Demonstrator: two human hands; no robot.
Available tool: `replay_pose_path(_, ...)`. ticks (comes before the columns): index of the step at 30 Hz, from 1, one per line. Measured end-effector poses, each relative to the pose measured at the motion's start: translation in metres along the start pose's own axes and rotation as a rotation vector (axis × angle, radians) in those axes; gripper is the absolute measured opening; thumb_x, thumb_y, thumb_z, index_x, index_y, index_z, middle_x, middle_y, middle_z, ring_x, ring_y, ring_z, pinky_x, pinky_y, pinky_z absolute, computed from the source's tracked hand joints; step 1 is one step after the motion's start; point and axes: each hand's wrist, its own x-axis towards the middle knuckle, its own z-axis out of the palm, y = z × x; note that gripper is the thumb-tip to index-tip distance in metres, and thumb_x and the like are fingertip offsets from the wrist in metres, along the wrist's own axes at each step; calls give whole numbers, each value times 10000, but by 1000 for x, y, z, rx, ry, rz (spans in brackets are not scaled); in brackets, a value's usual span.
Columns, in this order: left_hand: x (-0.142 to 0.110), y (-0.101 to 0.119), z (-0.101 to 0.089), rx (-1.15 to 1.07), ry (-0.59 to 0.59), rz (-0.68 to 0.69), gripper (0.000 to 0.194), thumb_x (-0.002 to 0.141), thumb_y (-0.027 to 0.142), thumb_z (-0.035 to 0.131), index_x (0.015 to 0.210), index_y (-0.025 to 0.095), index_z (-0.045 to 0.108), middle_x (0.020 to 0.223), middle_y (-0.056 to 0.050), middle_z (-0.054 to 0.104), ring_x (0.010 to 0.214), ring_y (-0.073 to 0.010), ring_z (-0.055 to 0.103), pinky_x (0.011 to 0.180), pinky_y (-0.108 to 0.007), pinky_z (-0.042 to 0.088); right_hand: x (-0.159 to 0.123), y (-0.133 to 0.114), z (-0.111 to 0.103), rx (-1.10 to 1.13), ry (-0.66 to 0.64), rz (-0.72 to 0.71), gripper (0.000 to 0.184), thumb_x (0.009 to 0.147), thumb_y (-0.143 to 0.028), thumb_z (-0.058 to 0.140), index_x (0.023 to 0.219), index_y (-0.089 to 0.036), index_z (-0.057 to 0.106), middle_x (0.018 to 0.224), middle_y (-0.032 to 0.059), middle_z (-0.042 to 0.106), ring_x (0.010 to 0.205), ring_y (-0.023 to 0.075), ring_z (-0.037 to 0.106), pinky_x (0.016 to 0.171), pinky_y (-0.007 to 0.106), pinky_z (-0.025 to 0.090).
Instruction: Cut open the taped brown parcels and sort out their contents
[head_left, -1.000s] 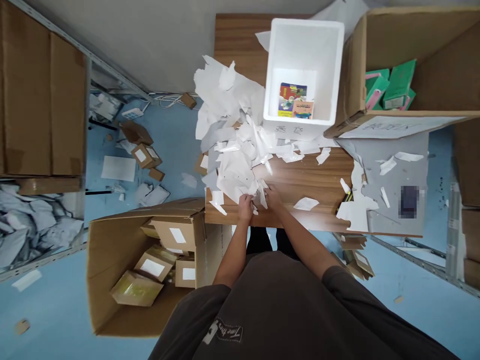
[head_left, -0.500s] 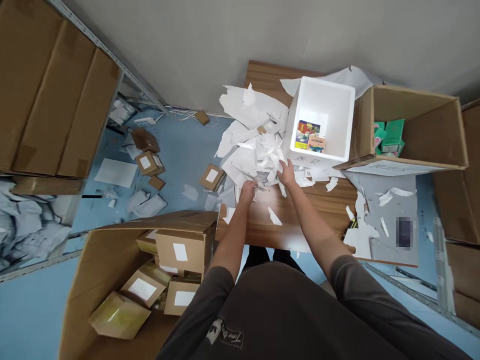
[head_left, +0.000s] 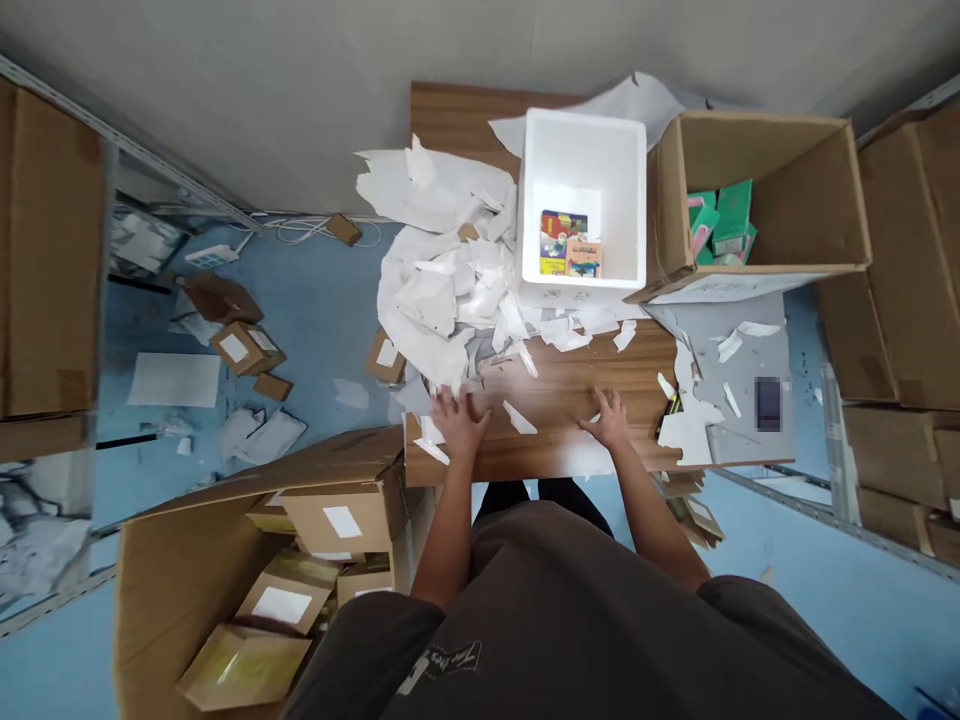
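Observation:
My left hand [head_left: 460,425] is spread at the front left of the wooden table [head_left: 559,385], close to torn white paper scraps [head_left: 431,435]. Fingers apart and holding nothing, my right hand [head_left: 609,420] is over the table's front right part. Between the two hands lies a single paper scrap [head_left: 519,418]. Beyond my left hand is a heap of torn white paper [head_left: 442,290]. A white foam box [head_left: 585,150] stands behind, with colourful small boxes [head_left: 570,245] at its bottom.
Right of the foam box stands an open carton [head_left: 795,200] holding green packets [head_left: 733,215]. A yellow-and-black tool [head_left: 669,412] lies partly under paper at the right. At lower left, a large carton [head_left: 165,580] holds several labelled boxes. Small cartons [head_left: 246,348] lie on the blue floor.
Both hands have drawn back from the paper heap toward the table's front and moved apart, fingers spreading. The paper heap has shifted slightly. My view has turned, so the scene sits further left.

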Motion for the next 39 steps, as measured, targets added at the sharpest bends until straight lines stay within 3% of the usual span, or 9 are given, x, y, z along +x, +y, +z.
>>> replay_pose_path(4,-34,-45,19,72,118,-274,1145,884,717,707,1738,121,231,1815,-246,67,1682,-461,20,1336,-647,158,-31,38,27,10,-24,98,1054,776,-702,816,1653,-239,460,1637,229,379,1433,478,467,1162,605,438)
replay_pose_path(7,-48,-55,34,55,26,-224,1201,876,688,735,1745,94,159,1811,-257,83,1687,-422,85,1348,-564,202,-38,32,44,25,-16,47,1035,783,-678,827,1643,-222,476,1677,229,306,1452,472,424,1169,593,431)
replay_pose_path(16,-51,25,86,60,-114,162,1120,815,659,810,1724,220,326,1802,-127,258,1680,-444,78,1351,-591,182,-9,-88,87,165,-112,-402,903,845,-465,817,1644,-217,476,1674,211,357,1478,464,367,1205,620,357)
replay_pose_path(19,-48,47,100,22,-138,239,938,891,527,772,1701,257,383,1768,-106,345,1671,-423,140,1323,-584,259,-4,-104,87,245,-79,-457,826,893,-414,748,1640,-206,465,1639,196,406,1492,410,386,1228,578,359)
replay_pose_path(21,-44,57,106,-10,-93,218,792,965,469,700,1675,245,432,1706,-117,445,1640,-409,230,1302,-572,304,-5,-88,77,247,11,-436,778,917,-401,713,1635,-231,465,1636,184,406,1490,389,396,1228,567,363)
replay_pose_path(26,-32,69,115,-139,-104,291,536,1063,213,500,1597,190,535,1422,-152,664,1350,-316,568,1206,-455,440,-22,5,54,74,164,-170,889,809,-418,823,1617,-267,483,1666,209,308,1458,469,384,1161,660,384)
replay_pose_path(30,-24,76,123,-195,-120,304,565,1026,52,425,1560,173,563,1284,-144,703,1176,-264,646,1099,-382,504,-24,33,71,112,95,-176,606,827,-239,694,1432,-210,663,1395,173,529,1237,355,582,1095,533,498)
replay_pose_path(34,-2,78,128,-198,-128,320,431,1002,50,451,1289,196,737,1156,-105,725,1108,-250,649,1036,-378,543,7,-11,88,196,59,-235,517,862,-135,528,1338,-174,725,1165,127,624,1084,290,644,1052,434,545)
replay_pose_path(39,24,48,106,-207,-106,326,412,928,21,475,1124,208,786,1034,-102,725,1101,-264,668,1026,-413,564,72,-103,80,282,76,-292,707,894,-185,582,1595,-147,499,1342,176,600,1236,318,600,1133,454,495)
